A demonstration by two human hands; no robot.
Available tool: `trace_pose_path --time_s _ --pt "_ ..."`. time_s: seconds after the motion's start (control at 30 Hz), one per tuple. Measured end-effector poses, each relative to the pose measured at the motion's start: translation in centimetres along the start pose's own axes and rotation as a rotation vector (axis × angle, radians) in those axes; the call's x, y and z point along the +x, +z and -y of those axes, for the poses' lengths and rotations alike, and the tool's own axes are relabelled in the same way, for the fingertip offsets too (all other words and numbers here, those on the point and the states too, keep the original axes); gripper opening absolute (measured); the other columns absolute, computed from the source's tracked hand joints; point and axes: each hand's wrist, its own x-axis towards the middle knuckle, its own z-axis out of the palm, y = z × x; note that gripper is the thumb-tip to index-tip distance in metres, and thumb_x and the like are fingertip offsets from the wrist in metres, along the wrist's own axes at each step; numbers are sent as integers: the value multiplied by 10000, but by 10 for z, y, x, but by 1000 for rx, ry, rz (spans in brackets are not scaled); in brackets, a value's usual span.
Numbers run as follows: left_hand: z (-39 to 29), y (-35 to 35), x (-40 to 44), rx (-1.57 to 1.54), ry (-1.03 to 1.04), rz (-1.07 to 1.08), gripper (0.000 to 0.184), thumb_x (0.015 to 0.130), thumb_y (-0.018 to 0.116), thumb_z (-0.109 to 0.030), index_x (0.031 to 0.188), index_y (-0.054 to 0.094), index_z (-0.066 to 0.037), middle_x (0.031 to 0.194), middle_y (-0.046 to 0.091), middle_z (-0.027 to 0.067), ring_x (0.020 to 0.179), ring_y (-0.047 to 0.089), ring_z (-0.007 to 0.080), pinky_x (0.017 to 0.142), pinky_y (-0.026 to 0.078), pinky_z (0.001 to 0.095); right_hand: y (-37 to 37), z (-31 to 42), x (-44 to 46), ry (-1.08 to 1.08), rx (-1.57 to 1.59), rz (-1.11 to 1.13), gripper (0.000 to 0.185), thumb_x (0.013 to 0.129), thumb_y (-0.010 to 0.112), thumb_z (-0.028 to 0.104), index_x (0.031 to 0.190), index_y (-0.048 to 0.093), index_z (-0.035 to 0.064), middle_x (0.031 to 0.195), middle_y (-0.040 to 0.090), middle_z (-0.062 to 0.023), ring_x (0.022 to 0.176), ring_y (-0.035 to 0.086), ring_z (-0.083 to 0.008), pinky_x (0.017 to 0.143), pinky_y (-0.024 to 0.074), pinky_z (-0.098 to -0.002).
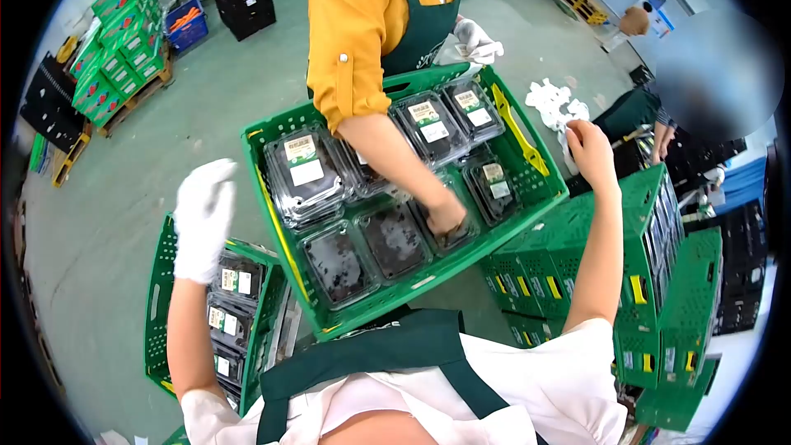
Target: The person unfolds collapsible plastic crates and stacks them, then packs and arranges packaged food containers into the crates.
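My left hand (204, 214), in a white glove, is raised left of a green crate (375, 313), with its fingers loosely apart and nothing visible in it. On the other side, my bare right hand (592, 152) pinches a white glove (554, 103) beyond the crate's right edge. Clear plastic boxes of dark contents fill much of the crate, some labelled, such as the stack (306, 169) at its left. A person in a yellow shirt reaches in, their bare hand (446, 213) on an unlabelled box; their other hand (471, 37) is gloved.
Below my left hand stands another green crate (156, 305) with labelled boxes. Stacked green crates (610, 239) rise at the right. Green cartons (124, 66) on a pallet and black crates (239, 0) stand at the back left. Another person (634, 111) is at the far right.
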Motion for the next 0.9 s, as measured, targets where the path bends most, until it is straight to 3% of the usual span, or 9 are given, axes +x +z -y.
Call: trace_pose_path --time_s 0.17,0.23,0.3,0.37,0.57,0.67,0.73,0.83,0.9 --pt "-32 112 66 194 55 474 261 956 560 -239 1132 666 -77 1168 661 159 1111 612 346 969 488 409 105 10 104 -453 142 267 369 903 628 253 1195 639 26 1220 643 -194 1187 560 -369 1010 446 -440" --pt "-36 147 84 161 50 468 352 983 497 -339 1172 656 -88 1198 652 168 1135 601 361 975 483 417 167 19 129 -611 104 293 499 876 670 333 1278 595 46 1330 580 -193 1258 508 -369 1056 406 -454" --pt "-17 197 85 233 122 267 526 983 435 -482 1203 652 -57 1203 646 216 1169 593 361 1011 456 453 220 43 151 -786 228 227 603 865 676 428 1330 560 63 1394 529 -188 1295 471 -373 1066 388 -471" --pt "-45 184 98 282 -161 525 581 934 467 -549 1136 667 -42 1147 656 234 1115 610 387 983 466 484 235 67 147 -711 183 300 658 875 640 521 1346 557 69 1358 553 -213 1291 470 -392 1074 376 -476" --pt "-16 230 93 239 -104 275 567 858 558 -567 917 695 -20 845 696 206 872 677 390 835 530 475 260 59 157 -761 179 303 510 936 585 448 1274 576 66 1242 602 -219 1184 513 -424 1009 389 -507" --pt "-19 219 100 251 -131 340 641 814 595 -648 929 705 -27 799 700 195 767 692 377 726 558 447 266 58 163 -805 224 281 496 915 617 451 1210 577 54 1170 628 -226 1092 574 -415 927 446 -485" --pt "-22 211 102 235 -211 357 667 775 640 -661 957 701 -22 810 703 204 774 692 384 741 558 451 260 58 165 -519 273 482 486 856 702 412 1130 560 37 1051 637 -211 973 612 -403 841 487 -444" --pt "-50 185 103 127 -222 365 654 759 683 -621 999 677 -12 822 700 211 811 694 389 759 553 464 236 58 164 -572 205 480 503 781 781 360 1068 534 30 924 619 -171 879 621 -365 774 497 -413" --pt "-79 162 91 55 -184 373 576 787 704 -536 1039 638 -22 856 693 213 809 685 399 727 546 467 229 49 150 -738 330 320 578 749 803 349 1149 549 19 858 634 -143 842 636 -346 792 505 -410"
